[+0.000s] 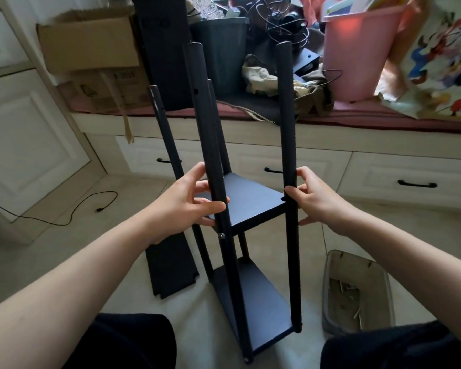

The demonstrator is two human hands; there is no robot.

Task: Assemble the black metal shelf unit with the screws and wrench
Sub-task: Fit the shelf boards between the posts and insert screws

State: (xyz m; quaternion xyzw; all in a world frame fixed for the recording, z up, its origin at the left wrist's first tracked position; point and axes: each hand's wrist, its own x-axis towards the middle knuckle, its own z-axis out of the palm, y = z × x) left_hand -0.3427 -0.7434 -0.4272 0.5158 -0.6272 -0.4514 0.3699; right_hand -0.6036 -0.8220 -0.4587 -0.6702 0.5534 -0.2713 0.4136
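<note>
You held the black shelf unit (250,209) upright on the floor between your knees. Your left hand (186,201) curled round the near-left post (210,145); your right hand (314,195) pinched the near-right post (288,123). Screws (349,291) lay in the clear tray (330,262) just right. The cardboard box (91,46) lettering was unreadable.

arms: bare, sleeveless in view | legs: black trousers (123,342) | hands: no gloves

Both bare arms are stretched forward; left hand (189,201) is curled round something, right hand (313,198) is pinching with fingers (294,191).
</note>
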